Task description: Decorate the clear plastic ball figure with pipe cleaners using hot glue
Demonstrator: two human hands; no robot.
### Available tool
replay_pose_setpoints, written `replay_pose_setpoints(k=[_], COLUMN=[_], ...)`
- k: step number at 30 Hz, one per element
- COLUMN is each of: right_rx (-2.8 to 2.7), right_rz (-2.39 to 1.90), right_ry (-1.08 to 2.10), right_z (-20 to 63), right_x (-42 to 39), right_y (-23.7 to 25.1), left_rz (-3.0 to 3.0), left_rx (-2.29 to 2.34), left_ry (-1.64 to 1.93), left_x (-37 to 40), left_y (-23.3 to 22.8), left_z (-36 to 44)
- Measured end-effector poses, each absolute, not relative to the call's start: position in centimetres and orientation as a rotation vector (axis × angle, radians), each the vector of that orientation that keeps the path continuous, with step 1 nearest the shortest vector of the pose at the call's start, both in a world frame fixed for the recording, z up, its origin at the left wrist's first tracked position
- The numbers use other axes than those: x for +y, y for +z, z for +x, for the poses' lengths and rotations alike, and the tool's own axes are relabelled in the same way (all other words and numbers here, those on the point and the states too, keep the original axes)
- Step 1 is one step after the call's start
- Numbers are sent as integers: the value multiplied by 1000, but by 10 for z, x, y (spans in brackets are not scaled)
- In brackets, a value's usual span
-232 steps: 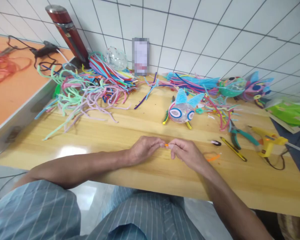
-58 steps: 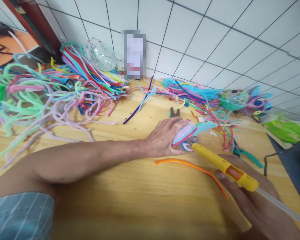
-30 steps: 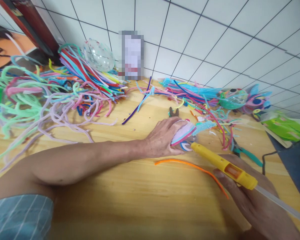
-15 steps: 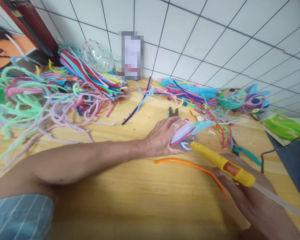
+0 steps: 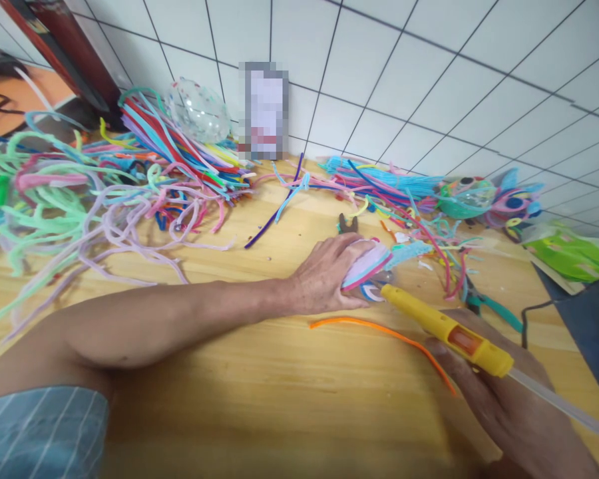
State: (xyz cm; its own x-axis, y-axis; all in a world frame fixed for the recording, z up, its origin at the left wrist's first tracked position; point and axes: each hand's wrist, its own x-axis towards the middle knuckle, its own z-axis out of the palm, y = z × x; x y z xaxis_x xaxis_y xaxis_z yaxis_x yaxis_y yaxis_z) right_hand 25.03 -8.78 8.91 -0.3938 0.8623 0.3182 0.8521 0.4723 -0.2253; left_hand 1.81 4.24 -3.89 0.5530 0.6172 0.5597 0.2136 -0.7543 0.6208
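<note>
Yellow plastic fills your right hand [image 5: 499, 392]: its fingers are wrapped around the glue gun [image 5: 446, 329], with a clear glue stick [image 5: 554, 402] poking out behind, and the nozzle touches the lower edge of the fish ornament [image 5: 367, 269]. Your left hand [image 5: 327, 276] cups that ornament from the left, fingers closed over its top, pinning it on the wooden table [image 5: 259, 386] near the middle of the view. An orange pipe cleaner [image 5: 384, 332] lies loose on the wood just below both hands, running toward your right hand. Behind, a heap of coloured pipe cleaners [image 5: 130, 186] spreads along the tiled wall [image 5: 404, 73], green-handled pliers [image 5: 494, 309] sit right of the gun, and another finished fish [image 5: 466, 196] rests farther right
</note>
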Motion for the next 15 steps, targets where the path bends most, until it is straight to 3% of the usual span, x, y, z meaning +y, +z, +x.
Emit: replay_pose_setpoints(k=[15], right_rx=[-2348], right_rz=[-1427], right_ry=[8], right_z=[250], right_x=[-88], right_y=[87], left_rz=[2316], left_rx=[638], left_ry=[1150], left_x=[43], left_y=[-42], left_z=[18])
